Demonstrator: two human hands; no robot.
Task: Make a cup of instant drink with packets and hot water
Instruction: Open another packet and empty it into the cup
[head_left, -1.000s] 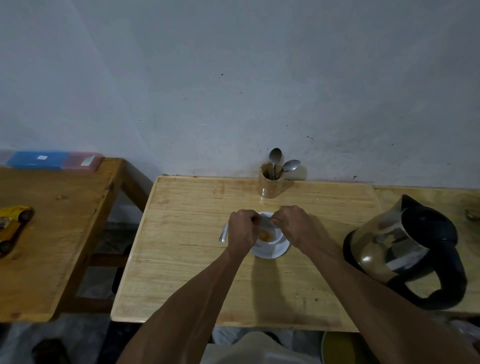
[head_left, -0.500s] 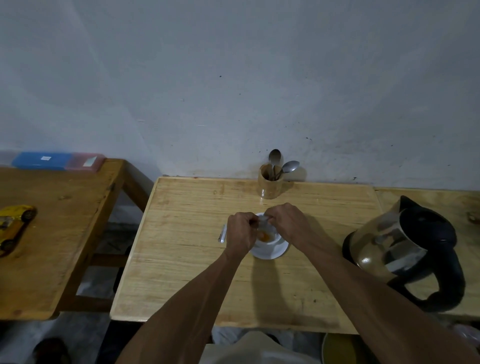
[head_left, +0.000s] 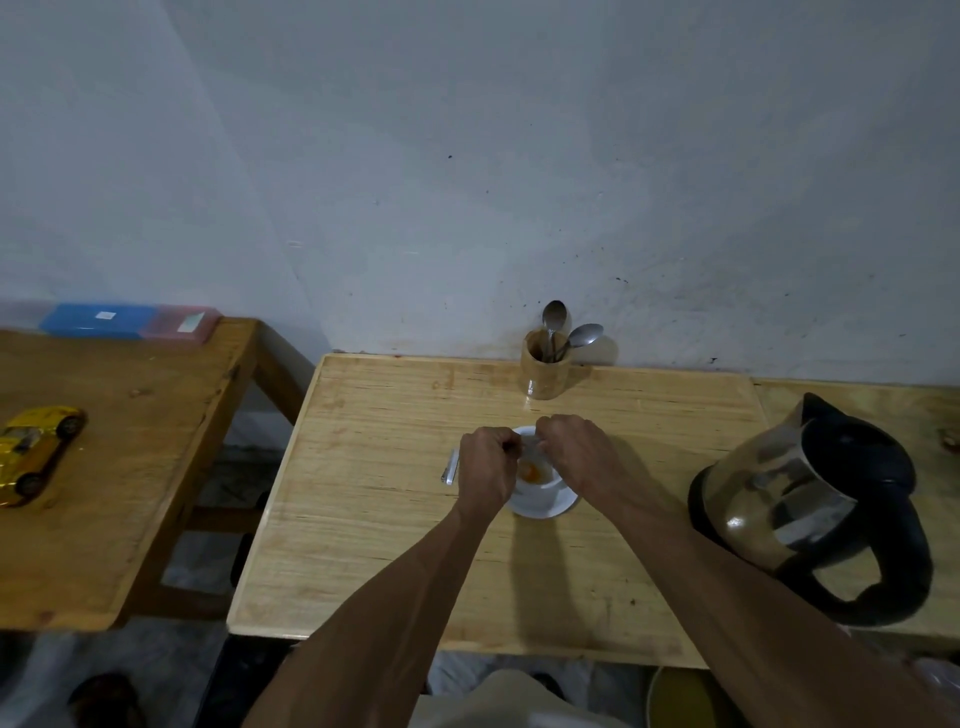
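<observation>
A packet (head_left: 531, 443) is pinched over the cup (head_left: 540, 475) between left hand (head_left: 485, 469) and right hand (head_left: 574, 451); orange powder is seen inside; the cup is set on a saucer (head_left: 545, 503) mid-table (head_left: 363, 493), kettle (head_left: 810, 506) at right

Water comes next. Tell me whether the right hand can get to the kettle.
Probably yes. The kettle stands to the right of the right hand, bare table between, but that hand seems busy with a packet over the cup.

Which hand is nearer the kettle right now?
Right. The right hand is over the cup, on the side toward the kettle; the left hand is on the cup's far side.
</observation>
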